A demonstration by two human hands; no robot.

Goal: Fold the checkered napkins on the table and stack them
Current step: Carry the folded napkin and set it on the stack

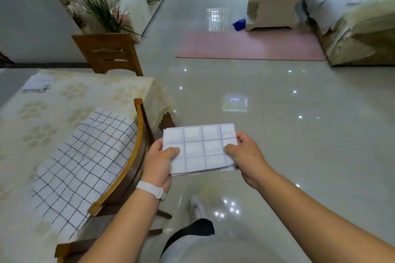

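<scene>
Napkin (201, 149), white with a pale grid, folded into a small flat rectangle and held in the air over the shiny tiled floor (299, 134), just off the counter's near right edge. Both bare hands hold it. The left grip (159, 162) pinches the napkin's left edge, thumb curled on top and fingers underneath; a white wristband (150, 189) circles that wrist. The right grip (245, 156) pinches the right edge the same way, thumb on top. The napkin lies roughly level between them, with its layered edges showing along the near side.

The counter (64, 96) sits to the left of the hands, covered by a cream cloth with a pale flower pattern. On its near part a second checkered napkin (85, 166) lies spread open and slightly rumpled, white with dark grid lines, its right edge at the counter's rim. At the counter's far left corner rests a small folded pile of white cloth (37, 85); its pattern is too blurred to tell. A wooden chair (135, 151) is tucked against the counter's right side, between it and the hands. Another wooden chair (106, 53) stands at the counter's far end. Well beyond the counter a pink mat (250, 47) lies on the floor.
</scene>
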